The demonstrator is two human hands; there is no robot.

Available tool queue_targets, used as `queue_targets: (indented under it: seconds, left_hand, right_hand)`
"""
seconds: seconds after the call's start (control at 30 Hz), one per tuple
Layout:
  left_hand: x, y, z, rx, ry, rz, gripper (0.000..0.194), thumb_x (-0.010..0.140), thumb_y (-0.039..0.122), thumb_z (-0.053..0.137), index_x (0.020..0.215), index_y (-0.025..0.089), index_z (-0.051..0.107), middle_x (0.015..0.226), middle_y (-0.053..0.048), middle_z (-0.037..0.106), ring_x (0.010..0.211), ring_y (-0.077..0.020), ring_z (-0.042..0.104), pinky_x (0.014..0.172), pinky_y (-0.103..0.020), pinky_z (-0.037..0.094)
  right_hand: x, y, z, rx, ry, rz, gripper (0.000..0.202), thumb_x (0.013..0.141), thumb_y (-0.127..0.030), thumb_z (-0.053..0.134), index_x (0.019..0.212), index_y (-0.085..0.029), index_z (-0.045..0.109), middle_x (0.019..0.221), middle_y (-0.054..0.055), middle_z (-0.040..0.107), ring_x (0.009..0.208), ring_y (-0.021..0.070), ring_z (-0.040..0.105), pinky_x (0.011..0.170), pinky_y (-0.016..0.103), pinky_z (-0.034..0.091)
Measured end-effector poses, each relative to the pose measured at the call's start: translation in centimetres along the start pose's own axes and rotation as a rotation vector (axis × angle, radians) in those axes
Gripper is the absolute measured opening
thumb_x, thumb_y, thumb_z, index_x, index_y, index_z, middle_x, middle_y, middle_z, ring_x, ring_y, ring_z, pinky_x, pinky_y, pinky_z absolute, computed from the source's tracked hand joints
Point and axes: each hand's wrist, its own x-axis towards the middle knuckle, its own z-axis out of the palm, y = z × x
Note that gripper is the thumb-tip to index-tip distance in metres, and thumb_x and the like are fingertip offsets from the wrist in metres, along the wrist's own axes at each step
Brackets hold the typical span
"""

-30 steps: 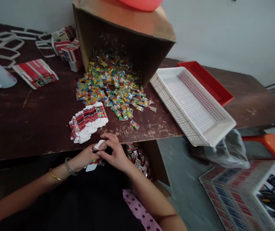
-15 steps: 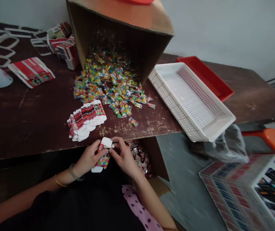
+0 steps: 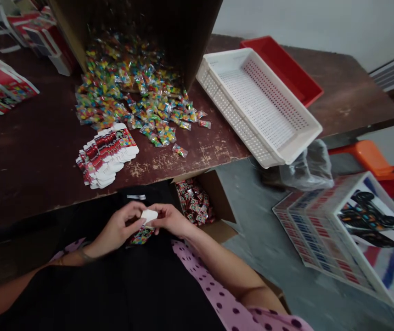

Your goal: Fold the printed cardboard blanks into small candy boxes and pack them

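— Over the lap, just below the tabletop (image 3: 28,184) edge: small carton (image 3: 144,227), pinched between both hands. White flap on top, printed body below.

— Left hand (image 3: 116,230)?

— Closed on the carton from the left, thumb and fingers at the flap end, wrist bent inward, forearm running down to the lower left corner.

— Right hand (image 3: 169,219)?

— Also closed on it, fingertips at the white flap, forearm slanting in from the lower right. Knuckles of both nearly touching over the carton.

— Handling?

— Probably very light, thin card: stiff along the folds, easily crushed across the panels. Best held at edges and corners with fingertips, not squeezed flat. Flap likely creases with little force. Glossy print, so perhaps a little slick.

— Around it?

— On the tabletop, a fanned stack of flat cartons (image 3: 105,154) near the edge. Beyond, a heap of candy packets (image 3: 131,96) spilling from a tipped cardboard box (image 3: 197,41). White tray (image 3: 286,151) to the right, overhanging the edge, red tray (image 3: 286,69) behind. Below the edge, just right of the hands, an open box (image 3: 217,202) with filled cartons inside. Printed box (image 3: 324,230) on the floor at far right.
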Motion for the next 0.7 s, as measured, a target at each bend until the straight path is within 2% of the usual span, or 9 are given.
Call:
queue_targets:
  seconds: [0.07,0.13,0.23,0.33,0.47,0.53,0.63,0.67,0.7]
  left_hand:
    - [0.2,-0.5,0.2,-0.207,-0.012,-0.127,0.05,0.079,0.033,0.066,0.127,0.023,0.052,0.083,0.001,0.069,0.079,-0.0194,0.065,0.074,-0.029,0.049]
    - [0.5,-1.0,0.3,-0.338,-0.063,-0.256,0.058,0.078,0.033,0.067,0.132,0.023,0.05,0.094,-0.002,0.071,0.091,-0.0224,0.066,0.079,-0.031,0.05]
    - [0.5,-1.5,0.0,-0.454,-0.131,-0.345,0.048,0.077,0.034,0.067,0.123,0.019,0.061,0.108,-0.008,0.072,0.108,-0.0262,0.062,0.09,-0.034,0.047]
    - [0.1,-1.4,-0.7,-0.545,-0.249,-0.344,0.053,0.078,0.028,0.066,0.129,0.02,0.058,0.124,-0.01,0.067,0.117,-0.0263,0.058,0.097,-0.036,0.044]
    - [-0.5,-1.4,-1.3,-0.396,-0.279,-0.316,0.074,0.076,0.02,0.07,0.144,0.024,0.042,0.133,-0.009,0.062,0.116,-0.0238,0.059,0.094,-0.033,0.045]
    - [-0.4,-1.6,-1.1,-0.353,-0.287,-0.303,0.078,0.075,0.02,0.07,0.146,0.024,0.038,0.132,-0.01,0.062,0.115,-0.0236,0.06,0.092,-0.032,0.045]
    - [0.2,-1.4,-1.0,-0.285,-0.285,-0.227,0.077,0.074,0.021,0.07,0.145,0.024,0.039,0.127,-0.009,0.064,0.11,-0.0224,0.06,0.089,-0.03,0.047]
    - [0.4,-1.2,-1.1,-0.221,-0.269,-0.195,0.073,0.075,0.022,0.069,0.143,0.024,0.042,0.12,-0.008,0.066,0.104,-0.0215,0.062,0.086,-0.029,0.048]
    - [0.7,-0.8,-1.4,-0.134,-0.251,-0.156,0.068,0.076,0.023,0.068,0.14,0.024,0.047,0.111,-0.006,0.068,0.096,-0.0202,0.063,0.081,-0.028,0.048]
  right_hand:
    - [-0.3,0.0,0.8,-0.286,0.082,-0.214,0.022,0.08,-0.036,0.071,0.094,-0.02,0.074,0.086,0.001,0.066,0.076,0.0128,0.061,0.069,0.025,0.053]
    - [-0.5,0.0,1.5,-0.493,0.136,-0.355,0.021,0.09,-0.035,0.06,0.09,-0.021,0.076,0.091,0.004,0.067,0.087,0.015,0.063,0.081,0.028,0.051]
    - [-0.5,0.2,1.8,-0.523,0.176,-0.372,0.024,0.093,-0.036,0.057,0.094,-0.021,0.077,0.093,0.005,0.07,0.089,0.016,0.066,0.084,0.028,0.051]
    - [-0.2,0.4,1.4,-0.544,0.172,-0.343,0.023,0.092,-0.037,0.059,0.098,-0.022,0.076,0.094,0.005,0.073,0.088,0.0165,0.067,0.083,0.029,0.052]
    - [-0.8,0.4,0.9,-0.878,0.019,-0.516,0.027,0.096,-0.032,0.053,0.116,-0.026,0.07,0.11,0.007,0.069,0.102,0.0185,0.061,0.091,0.033,0.048]
    - [-1.3,0.1,0.7,-1.067,-0.065,-0.605,0.032,0.094,-0.032,0.055,0.124,-0.026,0.064,0.118,0.009,0.065,0.108,0.0214,0.056,0.094,0.037,0.046]
    - [-0.5,-1.7,-0.6,-1.167,-0.17,-0.681,0.031,0.093,-0.034,0.058,0.122,-0.025,0.065,0.121,0.008,0.063,0.11,0.0214,0.055,0.096,0.037,0.044]
    - [0.3,-2.7,-1.6,-1.172,-0.168,-0.707,0.028,0.093,-0.034,0.057,0.118,-0.025,0.067,0.121,0.007,0.063,0.111,0.0205,0.055,0.097,0.036,0.043]
    - [1.3,-3.9,-2.9,-1.182,-0.106,-0.73,0.026,0.094,-0.034,0.055,0.115,-0.025,0.068,0.121,0.007,0.063,0.112,0.0202,0.055,0.098,0.036,0.042]
